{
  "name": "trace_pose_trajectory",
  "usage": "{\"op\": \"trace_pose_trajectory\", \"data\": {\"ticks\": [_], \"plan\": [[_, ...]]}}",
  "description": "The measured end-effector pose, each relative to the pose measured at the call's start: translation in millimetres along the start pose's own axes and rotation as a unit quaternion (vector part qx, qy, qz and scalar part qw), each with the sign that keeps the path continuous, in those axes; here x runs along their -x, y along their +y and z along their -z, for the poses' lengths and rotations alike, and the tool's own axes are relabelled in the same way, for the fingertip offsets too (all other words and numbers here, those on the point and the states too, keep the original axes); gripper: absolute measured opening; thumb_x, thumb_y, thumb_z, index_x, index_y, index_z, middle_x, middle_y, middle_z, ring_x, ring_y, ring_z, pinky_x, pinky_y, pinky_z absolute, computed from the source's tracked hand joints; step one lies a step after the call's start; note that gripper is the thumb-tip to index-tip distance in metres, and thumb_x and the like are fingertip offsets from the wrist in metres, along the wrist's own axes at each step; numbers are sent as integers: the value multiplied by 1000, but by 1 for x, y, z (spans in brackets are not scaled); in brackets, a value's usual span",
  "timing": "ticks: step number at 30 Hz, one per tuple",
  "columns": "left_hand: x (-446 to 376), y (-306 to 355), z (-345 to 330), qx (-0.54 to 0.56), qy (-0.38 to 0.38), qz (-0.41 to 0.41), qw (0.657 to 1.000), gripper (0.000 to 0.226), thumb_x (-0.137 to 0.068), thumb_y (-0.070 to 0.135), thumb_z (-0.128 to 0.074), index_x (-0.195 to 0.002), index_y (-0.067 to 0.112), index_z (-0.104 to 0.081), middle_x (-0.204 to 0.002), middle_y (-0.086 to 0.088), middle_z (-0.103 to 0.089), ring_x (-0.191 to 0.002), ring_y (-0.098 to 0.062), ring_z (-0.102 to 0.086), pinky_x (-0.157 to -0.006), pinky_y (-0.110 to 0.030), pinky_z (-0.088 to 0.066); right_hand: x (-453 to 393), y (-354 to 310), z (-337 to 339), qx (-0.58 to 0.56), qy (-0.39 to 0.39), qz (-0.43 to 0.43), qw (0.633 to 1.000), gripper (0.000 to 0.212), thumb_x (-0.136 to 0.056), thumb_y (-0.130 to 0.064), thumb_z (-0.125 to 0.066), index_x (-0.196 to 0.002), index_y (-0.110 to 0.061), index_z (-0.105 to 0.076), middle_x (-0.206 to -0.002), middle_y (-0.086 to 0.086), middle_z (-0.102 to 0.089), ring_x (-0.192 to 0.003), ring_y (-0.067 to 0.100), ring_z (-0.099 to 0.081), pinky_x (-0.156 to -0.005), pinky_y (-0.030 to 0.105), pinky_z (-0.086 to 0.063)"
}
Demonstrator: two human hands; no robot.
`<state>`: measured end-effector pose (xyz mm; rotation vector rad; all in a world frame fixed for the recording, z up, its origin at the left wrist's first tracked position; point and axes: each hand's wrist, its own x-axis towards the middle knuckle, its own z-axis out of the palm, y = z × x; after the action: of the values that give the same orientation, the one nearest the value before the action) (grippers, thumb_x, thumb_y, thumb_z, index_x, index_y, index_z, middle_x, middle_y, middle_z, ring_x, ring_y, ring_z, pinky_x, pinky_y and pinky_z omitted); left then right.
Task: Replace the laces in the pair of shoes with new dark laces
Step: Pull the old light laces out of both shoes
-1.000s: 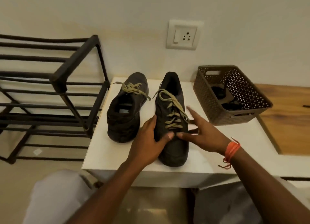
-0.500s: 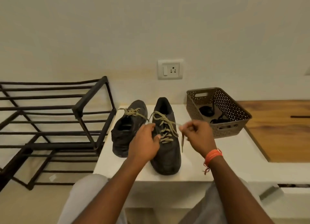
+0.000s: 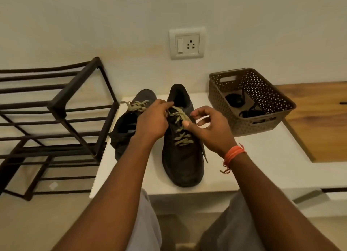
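Observation:
Two dark shoes with tan laces stand on a white table (image 3: 262, 156). The right shoe (image 3: 183, 164) points its toe toward me; the left shoe (image 3: 124, 130) faces the other way beside it. My left hand (image 3: 153, 119) pinches the tan lace (image 3: 183, 127) near the top eyelets of the right shoe. My right hand (image 3: 210, 128) hovers at the shoe's right side, thumb touching the lace, fingers curled. One loose lace end (image 3: 205, 155) hangs down the shoe's right side. Dark new laces (image 3: 249, 110) lie in a brown basket (image 3: 262, 126).
A black metal shoe rack (image 3: 56, 107) stands close to the table's left edge. A wall socket (image 3: 186, 43) is on the wall behind the shoes. A wooden surface (image 3: 319, 119) adjoins the table on the right. My knees are under the table's front edge.
Both hands have moved up to the top of the right shoe's lacing. The knot has come undone and one lace end now hangs loose at the shoe's right side.

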<state>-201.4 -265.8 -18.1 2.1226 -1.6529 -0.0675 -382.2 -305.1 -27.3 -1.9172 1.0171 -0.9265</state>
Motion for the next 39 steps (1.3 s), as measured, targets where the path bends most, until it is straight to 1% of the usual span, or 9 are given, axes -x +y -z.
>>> {"op": "trace_pose_trajectory", "data": {"ticks": [6, 10, 15, 18, 22, 26, 29, 34, 39], "plan": [[-3, -4, 6, 21, 50, 56, 997, 27, -94, 26, -59, -121, 25, -63, -101, 2, -67, -88, -15, -61, -71, -28, -46, -16, -3, -19, 134, -94, 18, 986, 84, -71, -43, -82, -143, -31, -41, -150, 3, -28, -133, 24, -37, -108, 38, -38], [7, 3, 8, 8, -20, 103, 994, 15, -92, 14, -58, -103, 19, -68, -93, -4, -64, -85, -21, -61, -73, -35, -52, -12, -1, -14, 135, -128, -10, 982, 90, -67, -37, -86, -144, -30, -39, -149, 3, -30, -133, 24, -37, -111, 39, -37], [17, 2, 38, 68, 179, 104, 976, 7, -94, 15, -56, -96, 16, -63, -101, 1, -57, -85, -10, -55, -69, -19, -40, -17, -5, -11, 112, -112, -13, 987, 88, -62, -33, -89, -139, -27, -47, -140, 2, -41, -123, 17, -44, -103, 28, -40], [29, -16, 60, 128, 361, 140, 913, 7, -94, 13, -54, -97, 16, -60, -100, 5, -54, -84, 1, -49, -72, -7, -37, -18, -8, -10, 110, -112, -14, 987, 88, -62, -32, -90, -139, -28, -47, -140, 1, -41, -123, 18, -44, -104, 33, -41], [36, -48, 75, 372, 509, 288, 721, 14, -92, 5, -49, -95, 14, -60, -92, 7, -61, -83, 2, -59, -81, -8, -45, -19, -7, -10, 101, -107, -10, 989, 89, -61, -33, -90, -139, -30, -47, -140, -1, -40, -123, 17, -43, -104, 30, -39], [44, -28, 69, 216, 367, 259, 867, 20, -89, 9, -60, -106, 19, -63, -120, 2, -53, -95, -7, -55, -70, -4, -39, -16, -2, -11, 105, -109, -11, 988, 90, -63, -36, -89, -141, -33, -44, -142, -3, -39, -127, 18, -43, -107, 31, -38], [41, 1, 51, 57, 216, 121, 967, 35, -85, 16, -63, -118, 26, -59, -132, 2, -44, -109, -16, -51, -92, -31, -46, -14, -2, -12, 111, -113, -14, 987, 90, -64, -36, -88, -142, -32, -43, -143, -3, -39, -128, 18, -43, -108, 33, -39], [32, 23, 16, -67, 54, 24, 996, 36, -93, 55, -46, -117, 31, -59, -125, 7, -54, -124, -18, -40, -100, -38, -19, -14, -5, -11, 118, -117, -15, 986, 88, -67, -34, -87, -143, -29, -42, -144, 1, -38, -128, 20, -44, -109, 35, -39], [26, 18, 10, 81, 147, 33, 985, 17, -98, 36, -49, -91, 23, -58, -91, 6, -59, -89, -15, -53, -89, -40, -36, -17, -10, -9, 120, -115, -26, 986, 89, -64, -33, -89, -140, -29, -44, -140, 0, -41, -124, 19, -46, -104, 32, -40]]}}
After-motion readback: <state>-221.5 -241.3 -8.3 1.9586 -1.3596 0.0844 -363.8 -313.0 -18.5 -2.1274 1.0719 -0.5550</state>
